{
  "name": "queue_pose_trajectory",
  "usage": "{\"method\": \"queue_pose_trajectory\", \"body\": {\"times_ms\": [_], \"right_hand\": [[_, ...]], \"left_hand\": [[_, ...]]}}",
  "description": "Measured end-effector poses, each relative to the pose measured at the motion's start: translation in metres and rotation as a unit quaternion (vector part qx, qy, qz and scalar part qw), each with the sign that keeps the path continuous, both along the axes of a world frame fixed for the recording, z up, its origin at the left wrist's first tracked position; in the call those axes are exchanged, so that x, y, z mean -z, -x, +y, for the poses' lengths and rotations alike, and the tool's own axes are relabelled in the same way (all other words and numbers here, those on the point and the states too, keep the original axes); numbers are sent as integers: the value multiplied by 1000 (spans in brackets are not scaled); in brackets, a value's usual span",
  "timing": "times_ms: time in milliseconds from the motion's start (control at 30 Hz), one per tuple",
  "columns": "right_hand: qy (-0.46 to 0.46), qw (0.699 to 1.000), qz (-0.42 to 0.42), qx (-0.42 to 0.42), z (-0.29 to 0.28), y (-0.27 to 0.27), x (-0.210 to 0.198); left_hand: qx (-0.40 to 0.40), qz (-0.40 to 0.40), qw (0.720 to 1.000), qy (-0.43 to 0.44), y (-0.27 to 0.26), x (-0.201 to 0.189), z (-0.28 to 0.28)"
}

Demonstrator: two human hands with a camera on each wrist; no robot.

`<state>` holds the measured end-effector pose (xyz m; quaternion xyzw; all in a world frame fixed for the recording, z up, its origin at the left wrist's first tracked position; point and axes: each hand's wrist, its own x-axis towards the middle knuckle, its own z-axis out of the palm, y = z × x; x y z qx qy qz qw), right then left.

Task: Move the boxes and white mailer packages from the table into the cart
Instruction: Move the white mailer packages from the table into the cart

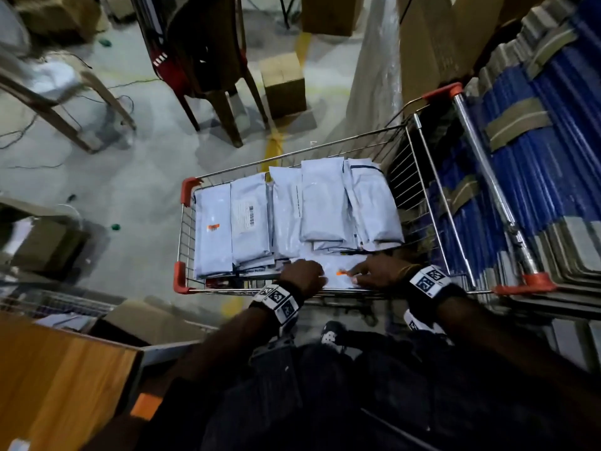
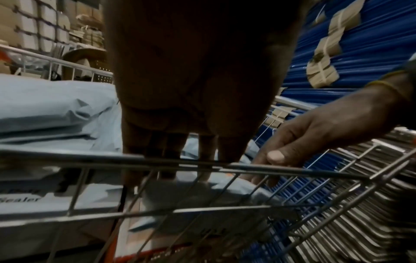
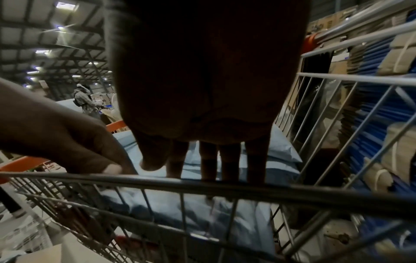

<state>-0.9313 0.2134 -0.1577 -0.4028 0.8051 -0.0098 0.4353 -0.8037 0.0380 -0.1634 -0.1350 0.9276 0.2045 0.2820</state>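
Both hands over near rim of wire metal cart (image 1: 419,151). Left hand (image 1: 302,275) and right hand (image 1: 377,271), fingers extended down onto flat white mailer package (image 1: 338,266); grip hidden by knuckles. Cart packed with stacked white mailers (image 1: 322,203).

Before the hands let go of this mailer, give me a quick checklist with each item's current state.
1. Mailer inside the cart, past the near rim: ok.
2. Left hand on the mailer: ok, fingers reach down to it.
3. Right hand on the mailer: ok, fingers extended onto it.
4. Mailer lying flat on the ones below: cannot tell, the hands hide much of it.
5. Stacked mailers behind it stay below the rim: ok.
6. Boxes in the cart: cannot tell, only mailers show.
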Motion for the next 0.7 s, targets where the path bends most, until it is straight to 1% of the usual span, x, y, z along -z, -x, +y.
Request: {"method": "queue_pose_trajectory", "body": {"times_ms": [67, 133, 233, 367, 400, 467, 500, 533, 600, 700], "right_hand": [[-39, 999, -4, -4, -4, -3, 4], [-91, 996, -2, -9, -7, -4, 7], [-131, 991, -4, 11, -11, -5, 18], [-170, 985, -28, 23, -9, -1, 32], [-176, 984, -28, 23, -9, -1, 34], [-179, 983, -32, 23, -13, -2, 33], [-168, 985, -31, 24, -17, 0, 31], [-153, 987, -32, 25, -19, -1, 27], [-144, 989, -40, 15, -21, -1, 22], [-184, 982, -37, 17, -18, -5, 23]], "left_hand": [[23, -64, 996, -53, 9, 5, 4], [27, -124, 989, -82, 17, 9, 8], [31, -172, 981, -85, 27, 14, 11], [53, -187, 978, -72, 34, 14, 19], [55, -175, 981, -66, 34, 15, 21], [42, -128, 990, -43, 33, 18, 23], [32, -105, 993, -41, 33, 18, 24], [24, -100, 994, -47, 31, 17, 27], [15, -131, 989, -66, 30, 18, 30], [6, -182, 979, -86, 30, 21, 30]]}}
